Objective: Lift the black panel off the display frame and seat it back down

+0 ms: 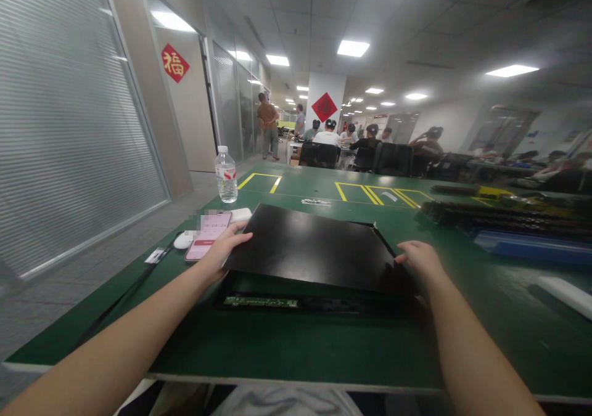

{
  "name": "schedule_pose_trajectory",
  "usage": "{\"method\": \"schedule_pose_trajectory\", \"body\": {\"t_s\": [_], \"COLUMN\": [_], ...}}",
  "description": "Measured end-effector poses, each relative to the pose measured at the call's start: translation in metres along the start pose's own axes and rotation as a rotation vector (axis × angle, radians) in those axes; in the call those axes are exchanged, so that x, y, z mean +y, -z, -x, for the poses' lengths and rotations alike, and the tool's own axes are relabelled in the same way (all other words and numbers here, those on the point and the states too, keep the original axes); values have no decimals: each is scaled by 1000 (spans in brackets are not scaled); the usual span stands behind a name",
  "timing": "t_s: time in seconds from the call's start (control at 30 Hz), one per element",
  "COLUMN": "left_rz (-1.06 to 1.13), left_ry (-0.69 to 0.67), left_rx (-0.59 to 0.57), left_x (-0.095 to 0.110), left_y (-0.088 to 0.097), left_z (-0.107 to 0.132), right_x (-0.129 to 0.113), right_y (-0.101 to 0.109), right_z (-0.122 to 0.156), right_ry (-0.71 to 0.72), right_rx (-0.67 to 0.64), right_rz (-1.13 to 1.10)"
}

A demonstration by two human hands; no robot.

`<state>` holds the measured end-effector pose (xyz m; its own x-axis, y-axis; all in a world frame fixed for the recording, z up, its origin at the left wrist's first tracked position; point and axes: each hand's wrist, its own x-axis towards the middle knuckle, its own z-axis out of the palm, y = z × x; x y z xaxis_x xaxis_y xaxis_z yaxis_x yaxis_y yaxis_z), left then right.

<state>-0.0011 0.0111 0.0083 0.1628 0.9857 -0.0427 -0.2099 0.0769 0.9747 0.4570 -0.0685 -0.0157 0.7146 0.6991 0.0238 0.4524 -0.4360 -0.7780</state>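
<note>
A thin, flat black panel (314, 243) is tilted above the green table in front of me. My left hand (229, 243) grips its left edge, thumb on top and fingers underneath. At its right edge my right hand (420, 261) is closed, with the fingertips pinching the rim. Behind the panel's far right corner shows a dark frame edge (382, 238). Below the near edge lies a narrow green circuit board (261, 302) in a dark strip. What lies under the panel is mostly hidden.
Left of the panel are a phone (210, 236), a white mouse-like object (182, 240) and a water bottle (226, 175). Dark strips (456, 216) and a blue tray (522, 248) occupy the right side of the table (296, 354). Several people sit or stand farther back.
</note>
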Motion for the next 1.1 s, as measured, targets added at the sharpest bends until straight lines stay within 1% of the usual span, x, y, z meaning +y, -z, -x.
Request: {"method": "schedule_pose_trajectory", "body": {"t_s": [0.2,0.3,0.43,0.6,0.87,1.1], "left_rz": [8,23,15,-7,-29,-35], "left_ry": [24,24,35,14,45,57], "left_rx": [-38,-58,-43,-6,-23,-27], "left_x": [0,-1,-4,-8,-10,-11], "left_y": [3,4,4,1,3,6], "left_z": [0,-1,-3,-4,-5,-6], "right_x": [-3,-3,0,2,2,2], "right_y": [2,2,2,4,3,1], "right_z": [1,2,0,-3,-2,-1], "right_ry": [-17,-12,1,27,42,61], "right_rx": [-37,-32,-26,-8,-22,-10], "right_rz": [31,37,50,117,176,218]}}
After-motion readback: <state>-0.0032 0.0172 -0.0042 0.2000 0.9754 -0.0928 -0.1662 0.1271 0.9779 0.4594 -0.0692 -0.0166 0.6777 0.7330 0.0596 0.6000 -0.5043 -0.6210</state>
